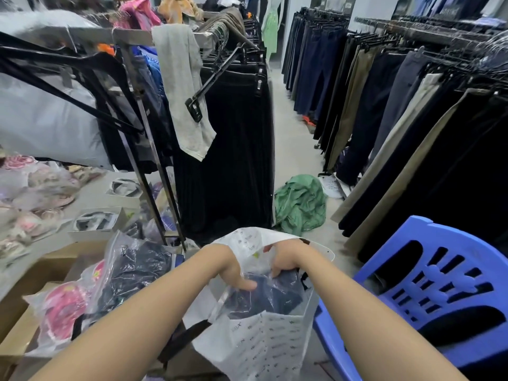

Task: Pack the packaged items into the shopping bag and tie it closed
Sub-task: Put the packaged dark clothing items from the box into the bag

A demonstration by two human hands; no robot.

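A white printed shopping bag stands open in front of me, against the blue chair. Inside its mouth lies a dark garment in clear plastic wrap. My left hand grips the left top edge of that package, thumb over the plastic. My right hand holds its far right edge, fingers curled into the bag's mouth. To the left, two more wrapped packages rest on cardboard boxes: a dark one and a pink one.
A blue plastic chair stands right of the bag. Cardboard boxes lie at left under a clothes rack. Racks of trousers line the aisle. A green garment lies on the floor ahead.
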